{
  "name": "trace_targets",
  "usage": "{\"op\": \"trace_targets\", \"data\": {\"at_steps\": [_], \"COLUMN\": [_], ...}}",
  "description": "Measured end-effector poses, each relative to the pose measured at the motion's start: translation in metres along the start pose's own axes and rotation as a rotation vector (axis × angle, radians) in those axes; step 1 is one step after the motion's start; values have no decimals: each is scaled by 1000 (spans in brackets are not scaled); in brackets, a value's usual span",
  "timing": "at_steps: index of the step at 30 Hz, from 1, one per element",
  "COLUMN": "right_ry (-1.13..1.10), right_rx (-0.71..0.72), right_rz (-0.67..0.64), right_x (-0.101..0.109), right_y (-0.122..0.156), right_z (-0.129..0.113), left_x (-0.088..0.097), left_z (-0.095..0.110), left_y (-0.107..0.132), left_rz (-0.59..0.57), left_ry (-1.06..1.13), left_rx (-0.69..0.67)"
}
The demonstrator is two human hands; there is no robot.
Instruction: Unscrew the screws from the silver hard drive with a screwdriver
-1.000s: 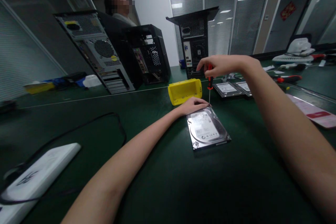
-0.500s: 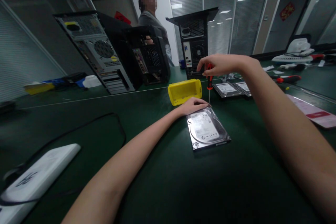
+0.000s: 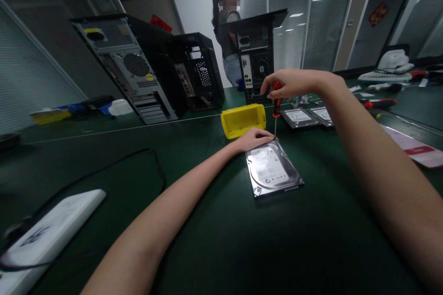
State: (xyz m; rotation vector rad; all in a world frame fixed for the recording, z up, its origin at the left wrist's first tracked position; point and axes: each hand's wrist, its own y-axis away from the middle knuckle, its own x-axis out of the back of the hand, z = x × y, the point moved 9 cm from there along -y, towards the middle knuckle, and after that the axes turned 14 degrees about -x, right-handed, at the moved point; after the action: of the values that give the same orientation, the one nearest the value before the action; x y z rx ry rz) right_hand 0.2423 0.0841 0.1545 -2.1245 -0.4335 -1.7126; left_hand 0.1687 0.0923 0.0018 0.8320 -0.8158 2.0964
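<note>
A silver hard drive (image 3: 272, 166) with a white label lies flat on the dark green table. Across its far edge rests my left hand (image 3: 254, 139), thumb and fingers closed on the drive by its far right corner. My right hand (image 3: 284, 84) grips the red-and-black handle of a screwdriver (image 3: 276, 106) from above. The screwdriver stands upright, its tip down at that corner, close to my left fingertips. Whether the tip sits in a screw is too small to tell. Just behind my left hand is a yellow plastic box (image 3: 244, 121) with a few small bits inside.
Two more hard drives (image 3: 299, 117) lie to the right of the screwdriver. Computer cases (image 3: 134, 69) stand along the back, with a person (image 3: 228, 32) behind them. A white power strip (image 3: 51, 235) with a black cable is at left, a pink-and-white packet (image 3: 413, 147) at right.
The person behind the cases has moved to the right. My hands, the screwdriver and the hard drive are almost where they were.
</note>
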Motion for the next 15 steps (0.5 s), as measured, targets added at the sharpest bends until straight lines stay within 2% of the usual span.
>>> {"op": "trace_targets", "data": {"at_steps": [12,15], "right_ry": [24,10], "right_rx": [29,8], "right_rz": [-13,-61], "right_x": [-2,-5], "right_y": [0,3], "right_z": [0,0], "left_x": [-1,0], "left_z": [2,4], "left_y": [0,0], "left_rz": [-10,-7], "left_ry": [1,1], "left_rx": [-7,-1]}}
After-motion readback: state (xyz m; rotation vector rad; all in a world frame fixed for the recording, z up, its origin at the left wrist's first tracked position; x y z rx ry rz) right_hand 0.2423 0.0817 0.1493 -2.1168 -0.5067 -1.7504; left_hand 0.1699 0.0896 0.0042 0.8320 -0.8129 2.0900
